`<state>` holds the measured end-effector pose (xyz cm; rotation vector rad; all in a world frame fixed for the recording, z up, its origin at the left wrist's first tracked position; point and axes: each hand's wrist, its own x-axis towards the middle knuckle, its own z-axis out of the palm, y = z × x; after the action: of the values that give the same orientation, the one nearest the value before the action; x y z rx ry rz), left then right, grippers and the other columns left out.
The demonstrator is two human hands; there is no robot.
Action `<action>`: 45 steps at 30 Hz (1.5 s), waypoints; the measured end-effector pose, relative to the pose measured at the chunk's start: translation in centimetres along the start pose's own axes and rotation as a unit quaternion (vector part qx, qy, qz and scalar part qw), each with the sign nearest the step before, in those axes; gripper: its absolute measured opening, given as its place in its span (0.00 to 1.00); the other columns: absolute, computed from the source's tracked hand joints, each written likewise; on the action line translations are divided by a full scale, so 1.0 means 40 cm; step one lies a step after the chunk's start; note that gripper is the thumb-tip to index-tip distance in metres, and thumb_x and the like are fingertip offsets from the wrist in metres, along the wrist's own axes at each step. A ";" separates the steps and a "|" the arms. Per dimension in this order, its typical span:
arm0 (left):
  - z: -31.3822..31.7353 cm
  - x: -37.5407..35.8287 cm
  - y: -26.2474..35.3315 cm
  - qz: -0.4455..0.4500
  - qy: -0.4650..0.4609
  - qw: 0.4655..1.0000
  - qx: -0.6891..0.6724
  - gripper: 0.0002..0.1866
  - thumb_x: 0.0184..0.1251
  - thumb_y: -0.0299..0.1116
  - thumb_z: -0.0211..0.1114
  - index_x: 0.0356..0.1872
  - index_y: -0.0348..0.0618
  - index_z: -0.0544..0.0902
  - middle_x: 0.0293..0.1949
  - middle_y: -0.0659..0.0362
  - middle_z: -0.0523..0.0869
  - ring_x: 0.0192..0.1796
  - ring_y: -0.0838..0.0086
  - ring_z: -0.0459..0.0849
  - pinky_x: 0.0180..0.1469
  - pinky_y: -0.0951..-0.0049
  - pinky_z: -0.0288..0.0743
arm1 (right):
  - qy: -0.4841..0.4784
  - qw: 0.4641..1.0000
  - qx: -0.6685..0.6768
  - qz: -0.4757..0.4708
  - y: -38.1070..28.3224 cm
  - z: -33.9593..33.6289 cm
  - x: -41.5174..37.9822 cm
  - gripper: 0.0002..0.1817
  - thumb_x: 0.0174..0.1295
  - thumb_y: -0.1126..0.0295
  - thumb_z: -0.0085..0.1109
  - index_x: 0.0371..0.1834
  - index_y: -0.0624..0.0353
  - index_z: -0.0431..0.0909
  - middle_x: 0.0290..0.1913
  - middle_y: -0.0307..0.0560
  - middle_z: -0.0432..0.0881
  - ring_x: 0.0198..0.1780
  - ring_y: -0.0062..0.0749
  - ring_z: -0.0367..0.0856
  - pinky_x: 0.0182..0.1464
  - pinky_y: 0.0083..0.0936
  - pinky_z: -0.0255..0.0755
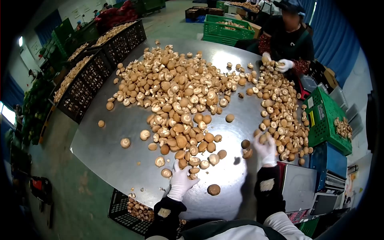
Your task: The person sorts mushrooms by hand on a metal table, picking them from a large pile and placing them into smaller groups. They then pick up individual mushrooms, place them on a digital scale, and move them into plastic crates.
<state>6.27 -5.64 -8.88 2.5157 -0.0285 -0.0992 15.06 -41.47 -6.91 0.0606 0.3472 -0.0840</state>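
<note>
Brown mushrooms [176, 84] lie in a large heap on the metal table [100, 140], with a second heap [282, 108] along its right side. My left hand [181, 182], in a white glove, reaches to the near edge of the large heap, its fingers apart around small mushrooms; whether it grips one is unclear. My right hand [265, 149], also gloved, is closed on a mushroom [263, 138] at the left edge of the right heap. A dark mushroom [213, 189] lies alone between my hands.
A co-worker [290, 44] with white gloves handles mushrooms at the far right. Black crates [86, 82] of mushrooms line the left edge. A green crate [326, 120] and metal scales [299, 188] are at the right. Another black crate [120, 208] sits below the near edge.
</note>
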 end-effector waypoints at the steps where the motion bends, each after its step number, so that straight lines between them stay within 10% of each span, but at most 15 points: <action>1: -0.009 0.002 0.009 -0.009 -0.011 1.000 -0.001 0.33 0.36 0.50 0.77 0.48 0.51 0.81 0.66 0.36 0.56 0.57 0.43 0.72 0.54 0.57 0.74 | -0.015 0.997 0.071 -0.020 -0.043 0.040 0.006 0.26 0.55 0.77 0.60 0.55 0.74 0.62 0.52 0.56 0.70 0.56 0.44 0.69 0.63 0.40 0.67; 4: -0.006 0.000 0.014 -0.023 -0.014 0.999 0.028 0.32 0.36 0.50 0.77 0.47 0.50 0.82 0.66 0.34 0.56 0.57 0.43 0.73 0.56 0.59 0.73 | 0.015 0.994 0.098 -0.041 -0.145 0.101 0.019 0.33 0.60 0.68 0.59 0.64 0.75 0.56 0.64 0.64 0.63 0.66 0.56 0.62 0.70 0.49 0.59; 7: 0.011 -0.001 0.007 -0.014 0.002 1.000 -0.006 0.30 0.35 0.50 0.77 0.45 0.52 0.82 0.66 0.39 0.57 0.54 0.42 0.72 0.52 0.54 0.74 | 0.072 0.943 -0.279 -0.165 -0.030 0.098 0.005 0.30 0.61 0.63 0.59 0.61 0.70 0.61 0.61 0.59 0.67 0.62 0.47 0.68 0.63 0.38 0.68; 9: 0.000 -0.001 0.021 -0.028 -0.005 1.000 -0.005 0.31 0.36 0.50 0.77 0.46 0.52 0.82 0.67 0.37 0.56 0.57 0.42 0.71 0.56 0.56 0.72 | -0.115 0.792 -0.582 -0.145 0.055 0.020 0.008 0.17 0.62 0.69 0.57 0.54 0.60 0.72 0.54 0.43 0.74 0.48 0.30 0.77 0.52 0.20 0.72; 10: -0.002 -0.002 0.024 -0.036 -0.013 0.999 -0.001 0.31 0.36 0.51 0.76 0.46 0.51 0.82 0.68 0.35 0.55 0.60 0.43 0.70 0.59 0.57 0.70 | -0.152 0.463 -0.843 -0.227 0.130 0.012 -0.027 0.11 0.62 0.73 0.56 0.48 0.62 0.77 0.51 0.41 0.77 0.45 0.24 0.78 0.48 0.21 0.73; 11: 0.000 -0.004 0.024 -0.039 -0.011 0.999 -0.001 0.31 0.36 0.51 0.76 0.46 0.51 0.82 0.68 0.35 0.55 0.60 0.43 0.70 0.59 0.57 0.70 | -0.123 0.643 -0.749 -0.101 0.244 0.043 -0.079 0.10 0.60 0.74 0.55 0.44 0.61 0.79 0.42 0.39 0.79 0.43 0.20 0.75 0.43 0.16 0.71; 12: 0.003 -0.006 0.022 -0.037 -0.002 0.999 -0.004 0.31 0.37 0.51 0.77 0.47 0.51 0.82 0.67 0.36 0.56 0.60 0.44 0.70 0.59 0.57 0.70 | -0.134 0.657 -0.742 -0.024 0.314 0.017 -0.103 0.11 0.58 0.74 0.57 0.44 0.61 0.79 0.40 0.38 0.80 0.42 0.20 0.75 0.43 0.19 0.71; 16: 0.029 -0.017 -0.010 -0.019 0.055 0.995 -0.077 0.31 0.37 0.49 0.77 0.48 0.51 0.82 0.67 0.39 0.59 0.62 0.45 0.69 0.60 0.57 0.69 | -0.411 0.216 -0.861 -0.209 0.471 -0.090 -0.109 0.17 0.52 0.77 0.54 0.47 0.58 0.78 0.44 0.53 0.80 0.49 0.48 0.77 0.53 0.37 0.70; 19: 0.040 -0.024 -0.015 -0.007 0.086 0.994 -0.071 0.31 0.38 0.48 0.77 0.48 0.49 0.82 0.66 0.40 0.61 0.63 0.46 0.69 0.59 0.58 0.70 | -0.369 0.232 -0.890 -0.138 0.496 -0.105 -0.089 0.18 0.53 0.77 0.53 0.49 0.58 0.77 0.45 0.55 0.80 0.49 0.49 0.77 0.53 0.37 0.70; 23: 0.050 0.000 -0.013 -0.059 0.013 0.997 -0.048 0.33 0.39 0.48 0.76 0.51 0.50 0.80 0.66 0.43 0.62 0.62 0.48 0.70 0.59 0.59 0.70 | -0.292 0.513 -0.797 -0.130 0.570 -0.055 -0.171 0.19 0.57 0.76 0.51 0.53 0.62 0.75 0.46 0.57 0.79 0.47 0.47 0.78 0.53 0.33 0.71; 25: 0.066 0.007 -0.009 -0.097 -0.070 0.992 -0.028 0.34 0.41 0.48 0.75 0.53 0.49 0.78 0.66 0.45 0.64 0.62 0.50 0.71 0.57 0.59 0.72 | -0.336 0.638 -0.680 0.131 0.620 -0.013 -0.278 0.23 0.60 0.70 0.54 0.61 0.58 0.70 0.55 0.53 0.77 0.57 0.45 0.73 0.66 0.40 0.58; 28: 0.088 -0.011 -0.015 -0.055 0.074 0.994 -0.054 0.36 0.49 0.50 0.70 0.60 0.48 0.72 0.64 0.53 0.67 0.62 0.57 0.70 0.62 0.60 0.69 | -0.555 0.331 -0.761 -0.057 0.641 0.045 -0.343 0.26 0.58 0.61 0.59 0.61 0.53 0.71 0.58 0.49 0.74 0.66 0.50 0.60 0.64 0.65 0.12; 31: 0.078 -0.011 -0.024 -0.025 0.059 0.998 0.010 0.41 0.43 0.53 0.73 0.62 0.55 0.70 0.66 0.47 0.62 0.64 0.51 0.66 0.59 0.57 0.71 | -0.493 0.348 -0.791 -0.098 0.588 0.017 -0.234 0.21 0.51 0.70 0.61 0.51 0.57 0.75 0.54 0.52 0.74 0.57 0.49 0.72 0.58 0.40 0.67; 35: 0.008 -0.020 0.023 -0.032 -0.006 0.999 0.014 0.48 0.32 0.54 0.79 0.64 0.62 0.70 0.69 0.35 0.52 0.63 0.41 0.65 0.58 0.55 0.70 | -0.223 0.111 -0.956 -0.153 0.398 -0.046 -0.121 0.33 0.41 0.55 0.66 0.54 0.50 0.73 0.53 0.54 0.73 0.57 0.60 0.67 0.57 0.52 0.62; 45: 0.011 0.018 -0.022 0.008 -0.002 1.000 -0.023 0.40 0.33 0.41 0.74 0.58 0.57 0.74 0.61 0.41 0.59 0.57 0.46 0.69 0.56 0.57 0.72 | -0.311 0.109 -0.936 -0.124 0.416 -0.057 -0.118 0.37 0.40 0.59 0.68 0.60 0.45 0.69 0.53 0.52 0.70 0.53 0.56 0.67 0.53 0.43 0.71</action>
<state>6.95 -5.21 -9.82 2.4682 -0.0462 -0.0974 11.40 -24.43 -6.67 -2.6837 -0.6902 0.0718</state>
